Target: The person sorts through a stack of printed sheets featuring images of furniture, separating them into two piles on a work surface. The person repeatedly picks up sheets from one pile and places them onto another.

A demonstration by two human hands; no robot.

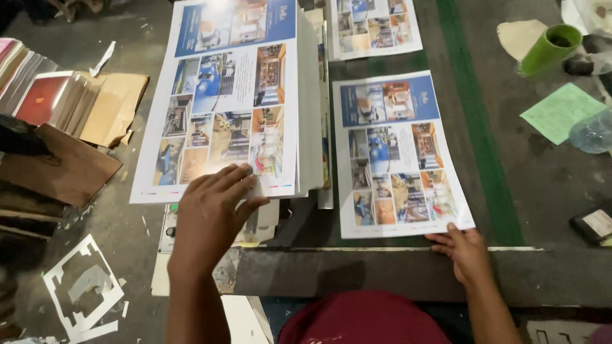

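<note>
A tall stack of printed colour sheets (229, 95) lies on the left, its top sheet showing small photos and a blue header. My left hand (213, 213) rests flat on the near edge of that top sheet, fingers spread. A single printed sheet (398, 153) of the same kind lies to the right on the dark work surface (542, 178). My right hand (462, 248) touches its near right corner with the fingertips. A third matching sheet (373, 25) lies further back.
Brown cardboard pieces (70, 159) and stacked paper (44, 95) sit at the left. A green cup (548, 48), a green paper slip (561, 111), a clear plastic bottle (593, 130) and a small dark box (593, 223) are at the right. White paper offcuts (83, 290) litter the floor.
</note>
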